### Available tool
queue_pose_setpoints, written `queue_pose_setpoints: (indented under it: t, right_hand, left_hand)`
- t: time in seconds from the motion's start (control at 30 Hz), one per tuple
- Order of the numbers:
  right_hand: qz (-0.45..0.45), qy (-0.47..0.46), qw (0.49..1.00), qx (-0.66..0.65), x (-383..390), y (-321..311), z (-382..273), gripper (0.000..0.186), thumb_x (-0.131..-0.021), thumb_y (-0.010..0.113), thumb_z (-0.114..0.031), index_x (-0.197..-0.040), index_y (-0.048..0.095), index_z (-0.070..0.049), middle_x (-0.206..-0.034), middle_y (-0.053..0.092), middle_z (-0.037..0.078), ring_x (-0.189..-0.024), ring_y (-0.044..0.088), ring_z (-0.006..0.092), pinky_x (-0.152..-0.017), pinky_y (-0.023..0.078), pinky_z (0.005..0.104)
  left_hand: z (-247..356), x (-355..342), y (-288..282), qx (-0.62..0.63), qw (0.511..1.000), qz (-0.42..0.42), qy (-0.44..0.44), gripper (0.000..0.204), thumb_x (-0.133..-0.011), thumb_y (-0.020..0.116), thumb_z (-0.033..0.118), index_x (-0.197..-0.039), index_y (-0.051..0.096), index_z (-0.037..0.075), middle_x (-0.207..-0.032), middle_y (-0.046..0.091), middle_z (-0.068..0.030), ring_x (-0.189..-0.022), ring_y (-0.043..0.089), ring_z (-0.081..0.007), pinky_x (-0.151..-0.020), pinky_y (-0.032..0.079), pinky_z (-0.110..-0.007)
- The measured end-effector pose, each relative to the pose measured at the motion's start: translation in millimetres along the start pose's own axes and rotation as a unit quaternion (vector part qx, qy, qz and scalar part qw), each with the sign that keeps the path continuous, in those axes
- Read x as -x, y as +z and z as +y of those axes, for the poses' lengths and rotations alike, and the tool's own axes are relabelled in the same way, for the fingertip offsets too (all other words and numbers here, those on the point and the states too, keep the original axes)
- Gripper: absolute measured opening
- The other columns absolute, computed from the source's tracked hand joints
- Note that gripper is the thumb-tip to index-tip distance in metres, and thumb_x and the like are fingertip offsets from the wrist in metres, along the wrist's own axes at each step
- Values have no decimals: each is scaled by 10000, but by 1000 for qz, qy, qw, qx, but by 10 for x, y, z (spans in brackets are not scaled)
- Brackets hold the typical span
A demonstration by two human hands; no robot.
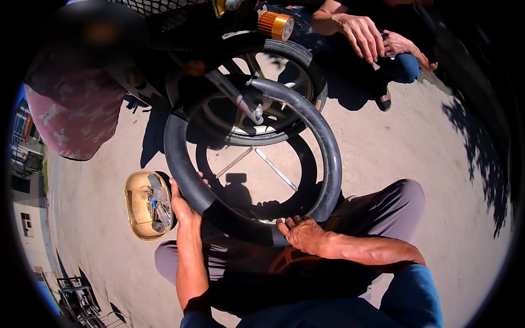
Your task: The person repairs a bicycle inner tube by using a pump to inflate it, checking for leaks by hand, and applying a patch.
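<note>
A black rubber inner tube, inflated into a ring with a short valve, is held up in front of a motorbike's front wheel. My left hand grips its lower left side, fingertips showing through the ring. My right hand has its fingers over the bottom right of the tube, gripping it. Through the ring, two slim metal bars lie on the concrete in the tube's shadow. The fork stands at the wheel's hub.
An oval plastic tray of small tools sits left of my knee. At top right, another person's hands hang near their bent knee. Pink patterned cloth is at upper left, beside the bike. An orange lamp is mounted above the wheel.
</note>
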State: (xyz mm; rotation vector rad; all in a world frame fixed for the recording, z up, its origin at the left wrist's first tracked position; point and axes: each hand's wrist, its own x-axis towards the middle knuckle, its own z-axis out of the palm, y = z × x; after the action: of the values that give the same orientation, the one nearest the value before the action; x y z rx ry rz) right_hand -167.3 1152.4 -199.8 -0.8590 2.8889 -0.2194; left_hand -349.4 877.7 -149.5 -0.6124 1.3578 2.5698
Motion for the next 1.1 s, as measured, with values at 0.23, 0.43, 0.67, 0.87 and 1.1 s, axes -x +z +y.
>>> queue_pose_setpoints:
  t: [0.23,0.43,0.67,0.87,1.1]
  right_hand:
    - [-17,14,998,-57,-26,24,-5,455,-862,577,-113,-1296,528,12,-1082,656,162,-924,696,298,-720,569,385]
    - [39,14,997,-57,32,-14,54,472,-845,624,-128,-1283,549,31,-1018,658,129,-845,688,269,-696,559,391]
    - [-80,-36,970,-228,41,-329,243,764,-697,748,-158,-1352,471,119,-1168,613,243,-1020,673,374,-814,559,458]
    - [8,75,915,-396,27,-792,231,1021,-755,830,-413,-1463,310,108,-1301,554,315,-1177,595,471,-1007,500,489]
    - [229,133,934,-240,-68,-1072,378,951,-810,829,-371,-1490,305,37,-1220,555,257,-1017,645,408,-839,570,461]
  left_hand:
    - [92,139,178,15,1000,-16,6,611,-1044,391,578,-1182,607,24,-1011,684,-186,-831,676,-297,-781,589,-433]
    - [74,195,339,27,999,-31,-12,630,-990,490,631,-1144,616,33,-971,687,-174,-800,678,-287,-736,601,-410]
    - [146,235,387,14,990,-132,38,605,-992,547,580,-1221,579,21,-1019,663,-142,-877,668,-251,-779,594,-367]
    - [57,341,683,10,977,-211,5,609,-1033,518,492,-1355,521,-26,-1234,652,-199,-1060,679,-310,-971,564,-446]
    - [-33,455,1006,-150,961,-230,9,501,-945,676,360,-1267,509,15,-962,626,-42,-751,563,-102,-640,436,-234]
